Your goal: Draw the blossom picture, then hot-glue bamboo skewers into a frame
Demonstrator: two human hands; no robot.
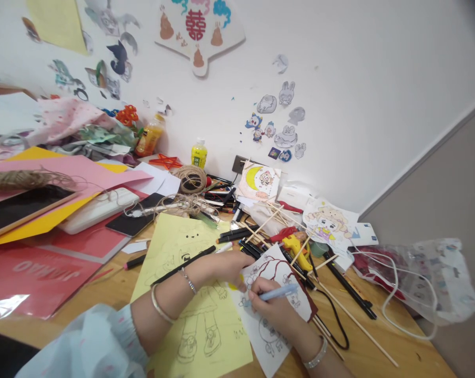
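Cluttered table point(411, 349). Clamping blue pen point(281, 291) in right hand point(272, 308) over white drawing point(266, 338), five o'clock; left hand point(233, 266) at six, grip unclear.

A white-capped yellow bottle point(198, 156) stands near an orange bottle point(149, 137), a fan-shaped cutout point(200, 35) on the wall point(348, 89) above.

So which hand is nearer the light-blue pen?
Right: the right hand holds the light-blue pen over the white drawing. The left hand is left of the pen, at the drawing's edge.
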